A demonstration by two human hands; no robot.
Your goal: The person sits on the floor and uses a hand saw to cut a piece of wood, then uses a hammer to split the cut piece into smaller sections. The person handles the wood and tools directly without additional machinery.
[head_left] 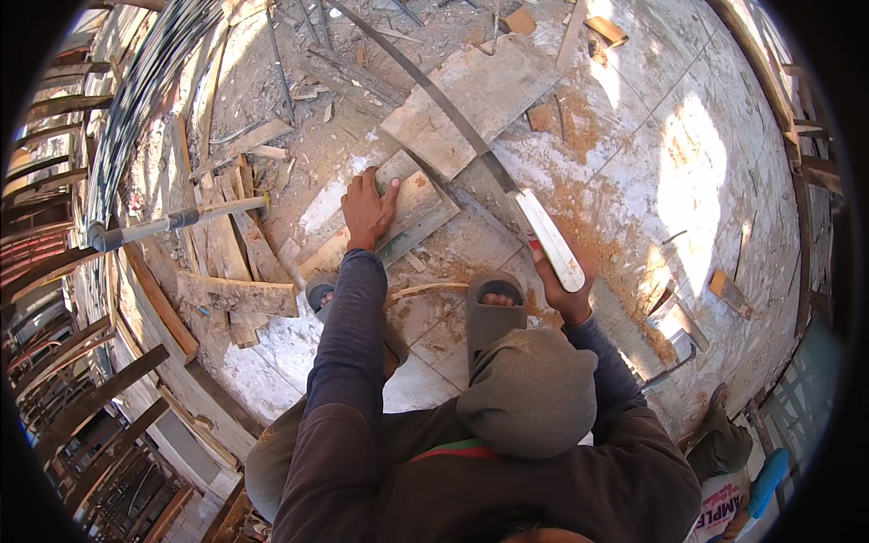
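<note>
My right hand [570, 281] is closed around the white handle [550, 240] of a handsaw. Its long dark blade [434, 95] runs up and to the left, over a wide flat board [480, 100] on the ground. My left hand [367, 208] lies on a short wooden plank [418, 201], fingers on its upper face and thumb spread to the side. The saw and the plank are apart. Both my feet, in grey sandals [495, 312], stand just below the plank, with a thin curved strip of wood [434, 288] between them.
Scrap planks [231, 240] are heaped on the left, beside a bundle of long metal rods [154, 100]. A pole with grey fittings [181, 219] lies across the planks. Sawdust and wood offcuts [540, 118] litter the floor. At lower right, another person's leg [720, 443] shows near a printed sack [720, 507].
</note>
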